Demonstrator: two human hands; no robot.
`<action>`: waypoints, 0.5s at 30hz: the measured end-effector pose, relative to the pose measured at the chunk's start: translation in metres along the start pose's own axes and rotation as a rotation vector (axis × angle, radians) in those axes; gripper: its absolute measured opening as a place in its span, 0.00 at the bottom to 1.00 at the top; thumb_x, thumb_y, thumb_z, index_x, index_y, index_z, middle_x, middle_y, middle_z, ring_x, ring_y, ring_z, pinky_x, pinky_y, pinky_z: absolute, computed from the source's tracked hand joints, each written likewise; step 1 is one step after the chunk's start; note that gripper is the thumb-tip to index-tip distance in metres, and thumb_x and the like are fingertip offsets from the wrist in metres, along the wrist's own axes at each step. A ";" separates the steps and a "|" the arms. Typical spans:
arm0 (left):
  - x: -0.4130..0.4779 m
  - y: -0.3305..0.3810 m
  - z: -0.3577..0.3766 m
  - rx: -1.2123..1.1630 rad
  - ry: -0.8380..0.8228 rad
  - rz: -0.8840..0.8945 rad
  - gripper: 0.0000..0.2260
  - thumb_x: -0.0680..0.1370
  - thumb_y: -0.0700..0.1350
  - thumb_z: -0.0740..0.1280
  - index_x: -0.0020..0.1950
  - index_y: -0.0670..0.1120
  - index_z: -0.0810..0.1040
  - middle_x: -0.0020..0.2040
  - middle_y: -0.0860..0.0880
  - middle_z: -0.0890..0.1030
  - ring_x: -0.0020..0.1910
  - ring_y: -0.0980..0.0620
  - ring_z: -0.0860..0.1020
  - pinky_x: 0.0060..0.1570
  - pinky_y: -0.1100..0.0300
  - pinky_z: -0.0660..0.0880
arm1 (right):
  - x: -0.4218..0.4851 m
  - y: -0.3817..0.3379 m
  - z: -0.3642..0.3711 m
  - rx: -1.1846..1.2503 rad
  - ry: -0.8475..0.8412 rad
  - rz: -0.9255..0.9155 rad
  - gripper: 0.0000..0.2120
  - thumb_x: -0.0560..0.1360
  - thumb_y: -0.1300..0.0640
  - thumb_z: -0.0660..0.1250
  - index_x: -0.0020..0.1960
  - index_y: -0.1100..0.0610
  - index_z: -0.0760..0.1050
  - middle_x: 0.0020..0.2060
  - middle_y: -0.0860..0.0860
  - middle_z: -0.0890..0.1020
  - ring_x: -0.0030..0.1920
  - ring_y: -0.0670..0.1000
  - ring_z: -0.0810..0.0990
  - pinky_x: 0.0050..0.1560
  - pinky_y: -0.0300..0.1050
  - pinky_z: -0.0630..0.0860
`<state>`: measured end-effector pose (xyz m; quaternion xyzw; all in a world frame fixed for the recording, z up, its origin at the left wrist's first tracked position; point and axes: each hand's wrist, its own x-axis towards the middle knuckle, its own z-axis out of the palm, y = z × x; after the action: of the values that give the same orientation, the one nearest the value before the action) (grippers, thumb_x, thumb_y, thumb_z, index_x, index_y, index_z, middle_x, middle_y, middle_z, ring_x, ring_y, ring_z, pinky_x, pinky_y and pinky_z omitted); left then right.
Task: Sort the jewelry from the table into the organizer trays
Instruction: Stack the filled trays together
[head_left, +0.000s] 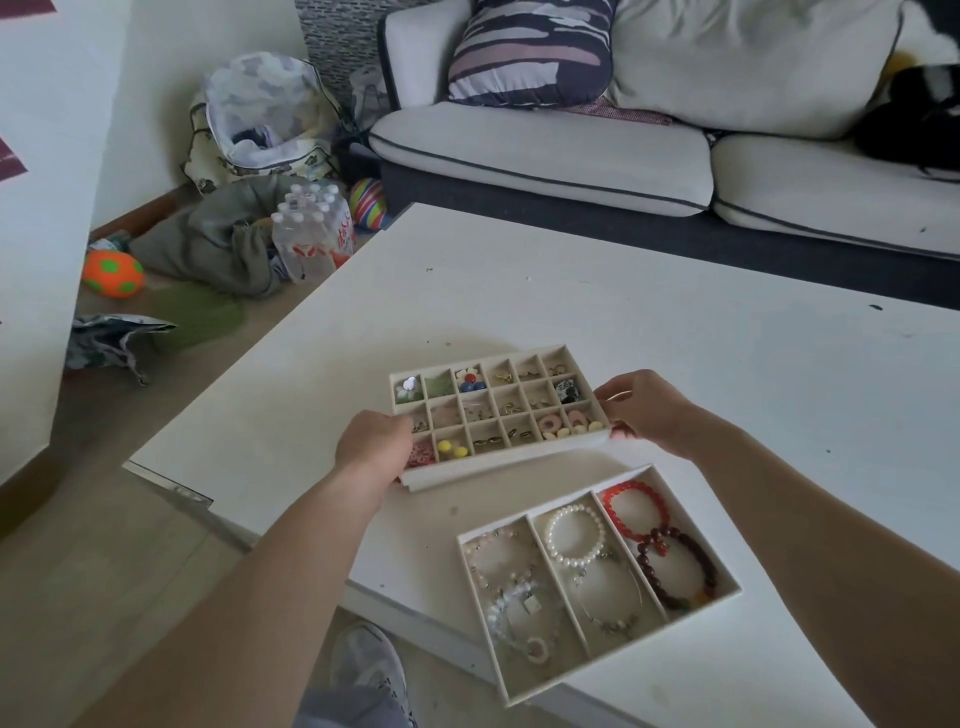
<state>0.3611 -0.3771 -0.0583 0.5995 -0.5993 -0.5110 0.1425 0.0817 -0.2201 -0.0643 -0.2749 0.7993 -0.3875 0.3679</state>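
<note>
Both hands are on the small-compartment tray (509, 464), which sits mid-surface, just beyond the bracelet tray (623, 649). The left grip (374, 441) curls round the tray's left end, covering its near-left corner. The right grip (649, 410) pinches the right end, thumb over the rim and fingertips tucked beneath. The near edge looks slightly raised, though whether the tray is fully off the surface (675, 322) cannot be told.

The tray's cells hold rings, small studs, coloured beads and a few larger pale pieces. The bracelet tray, close to the surface's near edge, has three long sections: a pearl bracelet (551, 535) in the middle, an orange-red bead bracelet (631, 487) and a dark red one (709, 571) on the right, and paler strands on the left.

No loose jewelry shows anywhere on the surface, so the sorting itself looks done. The step in hand seems to be shifting the filled tray, perhaps to stack it on the other (its underside shows a stepped lip that suggests nesting).

The next move calls for keeping the tray level so nothing hops between cells. It should be turned to match the bracelet tray's angle and lowered squarely, with fingers cleared from beneath the ends before it seats.
</note>
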 end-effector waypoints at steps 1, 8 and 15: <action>0.000 0.000 0.000 0.014 0.004 0.000 0.20 0.65 0.49 0.61 0.46 0.36 0.82 0.44 0.35 0.85 0.46 0.35 0.85 0.48 0.35 0.82 | 0.000 0.000 0.001 0.011 -0.001 0.011 0.03 0.77 0.68 0.70 0.50 0.65 0.81 0.36 0.59 0.84 0.32 0.52 0.80 0.41 0.46 0.79; -0.009 0.007 -0.007 0.154 0.074 0.083 0.10 0.76 0.40 0.64 0.38 0.35 0.78 0.37 0.38 0.82 0.42 0.37 0.83 0.42 0.39 0.83 | -0.003 -0.003 -0.002 0.025 0.017 0.027 0.04 0.76 0.67 0.71 0.51 0.65 0.82 0.33 0.58 0.83 0.29 0.49 0.79 0.32 0.40 0.77; -0.019 0.018 -0.023 -0.019 0.050 0.009 0.09 0.80 0.37 0.63 0.47 0.35 0.81 0.43 0.38 0.84 0.41 0.40 0.85 0.41 0.46 0.84 | -0.006 -0.007 -0.004 0.124 0.040 0.023 0.06 0.75 0.67 0.73 0.51 0.64 0.81 0.36 0.59 0.83 0.34 0.52 0.81 0.40 0.44 0.81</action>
<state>0.3738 -0.3757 -0.0261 0.6080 -0.5935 -0.5008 0.1652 0.0830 -0.2176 -0.0538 -0.2346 0.7840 -0.4375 0.3728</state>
